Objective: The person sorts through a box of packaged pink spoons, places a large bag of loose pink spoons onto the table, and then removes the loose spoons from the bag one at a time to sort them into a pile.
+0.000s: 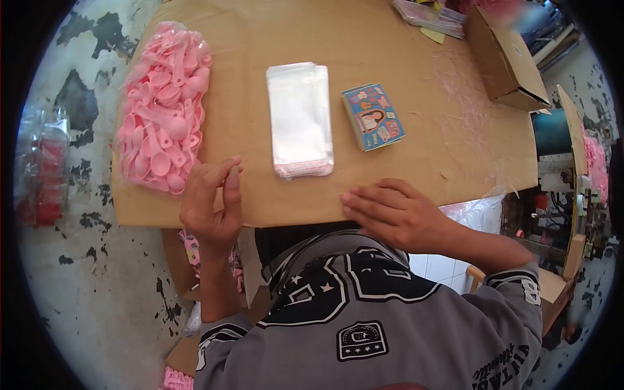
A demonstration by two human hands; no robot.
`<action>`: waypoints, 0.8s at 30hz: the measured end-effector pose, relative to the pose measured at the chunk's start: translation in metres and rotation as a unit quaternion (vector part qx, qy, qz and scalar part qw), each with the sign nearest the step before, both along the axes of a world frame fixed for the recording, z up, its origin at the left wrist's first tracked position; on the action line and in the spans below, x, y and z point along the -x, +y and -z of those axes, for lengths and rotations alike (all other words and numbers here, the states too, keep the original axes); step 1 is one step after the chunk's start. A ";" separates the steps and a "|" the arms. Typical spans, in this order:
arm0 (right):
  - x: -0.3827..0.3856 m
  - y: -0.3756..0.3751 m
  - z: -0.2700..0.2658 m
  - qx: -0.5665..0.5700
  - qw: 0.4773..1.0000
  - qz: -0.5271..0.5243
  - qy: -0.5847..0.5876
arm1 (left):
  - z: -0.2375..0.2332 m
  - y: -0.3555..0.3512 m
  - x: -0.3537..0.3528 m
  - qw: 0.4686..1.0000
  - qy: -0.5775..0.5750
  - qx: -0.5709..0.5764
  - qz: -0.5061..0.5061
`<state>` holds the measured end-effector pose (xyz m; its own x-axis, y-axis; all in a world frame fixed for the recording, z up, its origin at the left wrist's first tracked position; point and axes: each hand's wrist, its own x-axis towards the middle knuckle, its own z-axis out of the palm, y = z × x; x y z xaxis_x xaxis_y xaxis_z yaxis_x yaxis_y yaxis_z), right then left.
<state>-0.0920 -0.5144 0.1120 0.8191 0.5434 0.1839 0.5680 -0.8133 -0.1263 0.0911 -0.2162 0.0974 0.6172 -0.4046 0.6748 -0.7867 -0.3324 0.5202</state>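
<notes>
My left hand (pixel 211 200) is raised by the front edge of the table, beside the lower end of a clear bag of pink plastic spoons (pixel 162 110). Its thumb and index finger are pinched together; whether anything tiny is between them I cannot make out. My right hand (pixel 396 213) rests palm down at the table edge, fingers stretched out, holding nothing. Between and beyond the hands lies a stack of clear plastic sleeves (pixel 300 120) with a reddish strip at the near end. To its right sits a stack of blue printed cards (pixel 374 117).
Brown paper covers the table (pixel 260 32). An open cardboard box (pixel 504 62) stands at the back right, near a pile of plastic packets (pixel 432 18). Loose pinkish strips (pixel 471 107) litter the right side. Below the table edge is a carton (pixel 179 263) with patterned pink items.
</notes>
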 end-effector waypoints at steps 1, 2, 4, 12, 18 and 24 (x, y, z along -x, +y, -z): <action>0.007 -0.013 -0.003 -0.001 1.000 0.012 -0.003 | 0.000 0.000 -0.001 1.000 0.006 0.007 0.003; 0.013 -0.030 -0.006 -0.003 1.000 0.024 -0.007 | 0.002 0.002 -0.003 1.000 0.002 0.009 0.005; 0.032 -0.080 -0.007 0.026 0.995 0.084 -0.042 | 0.002 0.007 -0.001 0.999 0.040 0.004 0.013; 0.010 -0.145 -0.084 -0.119 0.901 0.380 -0.170 | -0.014 -0.013 0.011 0.987 0.100 0.091 0.091; -0.059 -0.099 -0.110 -0.404 0.840 0.244 -0.268 | -0.046 -0.134 0.051 0.853 0.305 0.229 0.357; -0.102 -0.036 -0.138 -0.568 0.769 0.115 -0.271 | -0.042 -0.254 0.094 0.589 0.485 0.305 0.570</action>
